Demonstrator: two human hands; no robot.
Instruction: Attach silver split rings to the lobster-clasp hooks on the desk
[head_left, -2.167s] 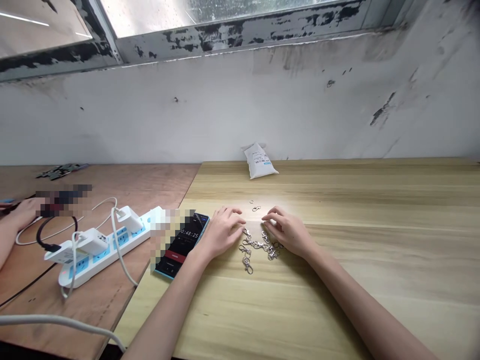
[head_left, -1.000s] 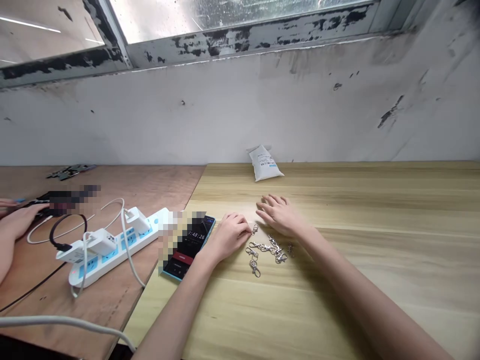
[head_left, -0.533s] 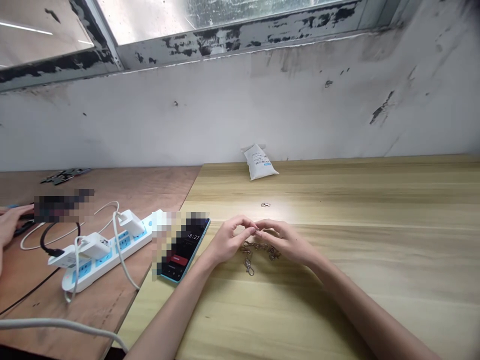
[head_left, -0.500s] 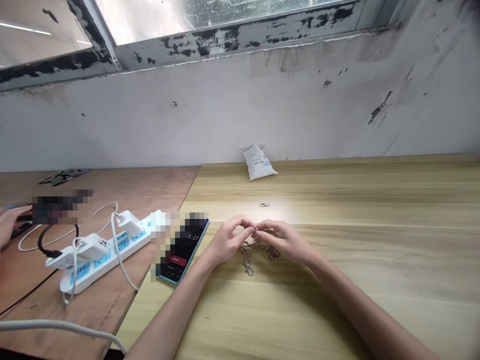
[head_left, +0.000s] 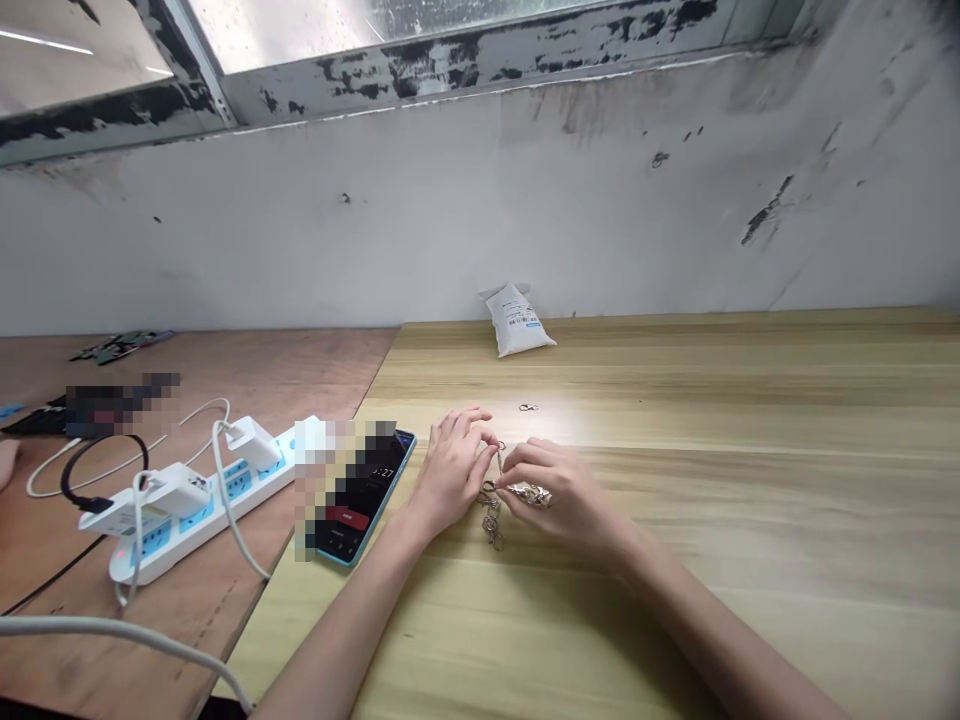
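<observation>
Clasps (head_left: 491,522) under right grip (head_left: 555,495) (left grip (head_left: 454,470) beside)

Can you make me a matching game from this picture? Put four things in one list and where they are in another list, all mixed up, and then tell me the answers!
Things:
1. White packet
2. Phone
3. Power strip
4. Small silver clasp

Places:
A. On the brown wooden table
B. Alone on the light wooden table, just past the hands
C. At the back of the light wooden table, by the wall
D. On the light wooden table, beside the left hand

Right pairs:
1-C, 2-D, 3-A, 4-B
</observation>
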